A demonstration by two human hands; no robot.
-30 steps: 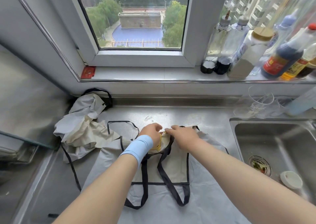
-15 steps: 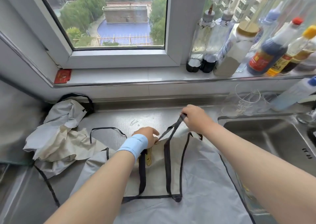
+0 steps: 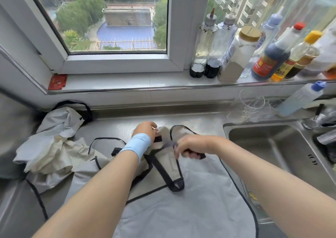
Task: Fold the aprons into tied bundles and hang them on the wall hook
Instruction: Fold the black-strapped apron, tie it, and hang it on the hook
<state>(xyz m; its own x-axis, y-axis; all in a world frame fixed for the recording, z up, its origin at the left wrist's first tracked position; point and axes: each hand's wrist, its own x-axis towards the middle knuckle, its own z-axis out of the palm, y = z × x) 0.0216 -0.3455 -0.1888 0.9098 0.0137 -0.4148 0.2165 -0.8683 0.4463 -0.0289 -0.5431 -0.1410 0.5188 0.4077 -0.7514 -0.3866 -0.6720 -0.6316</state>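
Folding is barely begun: apron bib [image 3: 164,133] gripped by left hand [image 3: 145,130], black strap [image 3: 160,167] seemingly pinched by right hand [image 3: 192,145]; second apron [image 3: 51,147] left crumpled, nothing tied or hung.

left hand [image 3: 145,131] holds apron [image 3: 181,210] | right hand [image 3: 190,146] grips black strap [image 3: 195,155]

Home kitchen (sink [image 3: 272,147], sauce bottles [image 3: 271,56])
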